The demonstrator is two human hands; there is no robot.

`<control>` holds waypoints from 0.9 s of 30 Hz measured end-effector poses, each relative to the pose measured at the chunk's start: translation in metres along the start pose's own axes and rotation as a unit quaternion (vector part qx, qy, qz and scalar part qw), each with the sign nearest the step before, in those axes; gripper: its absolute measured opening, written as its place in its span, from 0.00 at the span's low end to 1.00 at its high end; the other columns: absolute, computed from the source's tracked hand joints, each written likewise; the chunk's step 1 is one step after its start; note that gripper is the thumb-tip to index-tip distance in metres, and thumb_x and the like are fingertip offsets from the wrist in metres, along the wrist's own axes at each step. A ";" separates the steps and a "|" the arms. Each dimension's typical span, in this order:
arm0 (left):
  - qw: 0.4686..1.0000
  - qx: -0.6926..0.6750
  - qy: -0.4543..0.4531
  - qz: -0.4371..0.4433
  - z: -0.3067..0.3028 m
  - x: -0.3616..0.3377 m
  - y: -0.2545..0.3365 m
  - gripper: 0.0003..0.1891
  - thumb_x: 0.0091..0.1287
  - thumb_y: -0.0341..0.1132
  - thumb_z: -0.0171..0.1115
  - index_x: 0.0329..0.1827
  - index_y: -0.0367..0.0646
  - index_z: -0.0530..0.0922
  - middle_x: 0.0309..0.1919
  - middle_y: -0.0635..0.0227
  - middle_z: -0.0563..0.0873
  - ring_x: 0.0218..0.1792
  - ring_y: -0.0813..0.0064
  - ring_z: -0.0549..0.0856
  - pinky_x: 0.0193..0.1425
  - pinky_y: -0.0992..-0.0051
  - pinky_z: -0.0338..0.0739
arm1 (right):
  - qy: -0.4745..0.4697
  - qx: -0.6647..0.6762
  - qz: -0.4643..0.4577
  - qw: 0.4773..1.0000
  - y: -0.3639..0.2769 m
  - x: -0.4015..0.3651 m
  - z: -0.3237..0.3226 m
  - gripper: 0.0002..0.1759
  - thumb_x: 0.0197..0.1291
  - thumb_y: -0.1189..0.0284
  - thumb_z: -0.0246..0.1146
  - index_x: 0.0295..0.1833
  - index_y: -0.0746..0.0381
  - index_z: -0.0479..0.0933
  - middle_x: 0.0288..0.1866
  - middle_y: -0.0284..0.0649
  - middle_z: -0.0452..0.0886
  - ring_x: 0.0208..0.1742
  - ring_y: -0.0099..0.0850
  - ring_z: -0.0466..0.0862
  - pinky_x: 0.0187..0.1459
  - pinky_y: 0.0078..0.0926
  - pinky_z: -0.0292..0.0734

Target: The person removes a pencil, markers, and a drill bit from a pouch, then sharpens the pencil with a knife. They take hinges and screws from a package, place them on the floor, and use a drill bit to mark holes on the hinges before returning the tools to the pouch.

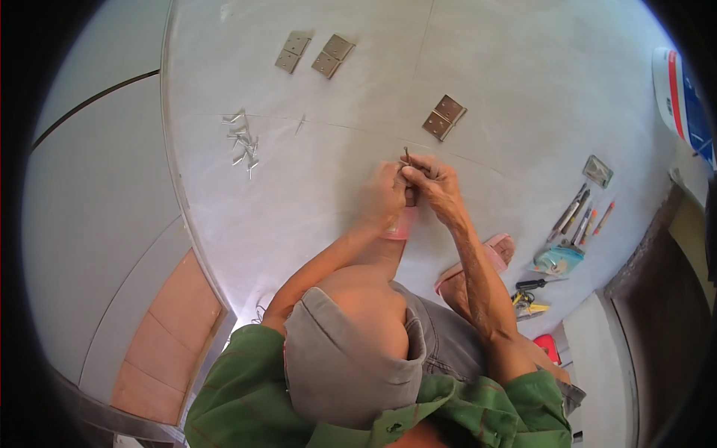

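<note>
Here, left hand point(385, 198): at the middle of the grey panel point(336, 194), pressed against the right hand; its grip is curled together, and what it presses on is hidden.
Right hand point(437, 187): just right of the left one, thumb and fingers bunched; its grip is clamped on the thin metal pin.
Thin metal pin point(407, 154): stands roughly upright out of the fingertips, its top poking out on the far side of both hands, at the panel's centre.
Nearest hinge point(444, 117): lies open and flat on the panel, just beyond the hands and a little to the right, apart from them.
Pair of hinges point(314, 54): side by side at the far edge, left of centre, well apart from the hands.
Loose screws point(243, 142): scattered in a small heap to the far left; a single screw point(299, 125) lies just right of them.
Pencils and markers point(579, 216): in a row at the right, with a small metal plate point(597, 171) beyond them.
Blue packet point(556, 260): near side of that row.
Screwdriver point(539, 284): black-handled, nearer still, beside yellow pliers point(526, 305).
Pink sandal point(485, 257): on the panel under the right forearm.
Person: crouched, in grey shorts and a green shirt.
</note>
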State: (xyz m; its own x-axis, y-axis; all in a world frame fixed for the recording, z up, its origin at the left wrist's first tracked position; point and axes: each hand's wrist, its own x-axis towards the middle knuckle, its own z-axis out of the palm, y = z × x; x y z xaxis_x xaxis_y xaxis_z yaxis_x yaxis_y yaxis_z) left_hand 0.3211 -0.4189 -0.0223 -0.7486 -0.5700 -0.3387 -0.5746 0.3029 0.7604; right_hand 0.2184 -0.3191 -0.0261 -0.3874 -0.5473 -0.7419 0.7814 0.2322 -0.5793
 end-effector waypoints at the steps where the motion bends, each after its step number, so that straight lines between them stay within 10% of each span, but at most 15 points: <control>1: 1.000 0.014 -0.007 -0.002 -0.001 0.001 -0.001 0.09 0.75 0.38 0.57 0.48 0.43 0.79 0.42 0.54 0.82 0.40 0.45 0.85 0.40 0.54 0.79 | 0.001 0.003 0.003 1.000 0.002 0.001 0.000 0.19 0.66 0.72 0.69 0.60 0.70 0.80 0.46 0.36 0.86 0.45 0.21 0.82 0.46 0.20 0.79; 20: 0.994 -0.050 -0.040 -0.084 -0.007 0.007 -0.007 0.11 0.71 0.34 0.61 0.51 0.38 0.84 0.46 0.56 0.86 0.46 0.53 0.86 0.51 0.62 0.80 | 0.004 0.007 -0.006 1.000 0.003 0.003 -0.001 0.20 0.66 0.72 0.70 0.59 0.70 0.80 0.46 0.37 0.86 0.42 0.22 0.83 0.45 0.22 0.81; 27: 0.928 -0.271 -0.080 -0.243 -0.039 0.020 -0.016 0.17 0.73 0.34 0.62 0.59 0.33 0.81 0.34 0.67 0.87 0.34 0.81 0.82 0.38 0.79 0.78 | -0.004 -0.002 0.019 1.000 0.000 0.002 0.006 0.20 0.65 0.71 0.70 0.59 0.71 0.79 0.44 0.39 0.87 0.40 0.22 0.83 0.42 0.20 0.79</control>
State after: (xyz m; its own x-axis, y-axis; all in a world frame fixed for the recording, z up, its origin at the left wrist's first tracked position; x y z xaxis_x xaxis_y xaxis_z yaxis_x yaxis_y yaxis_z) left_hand 0.3282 -0.4647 -0.0195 -0.5085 -0.4045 -0.7601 -0.6393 -0.4139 0.6480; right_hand 0.2206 -0.3249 -0.0252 -0.3531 -0.5443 -0.7610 0.7935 0.2567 -0.5518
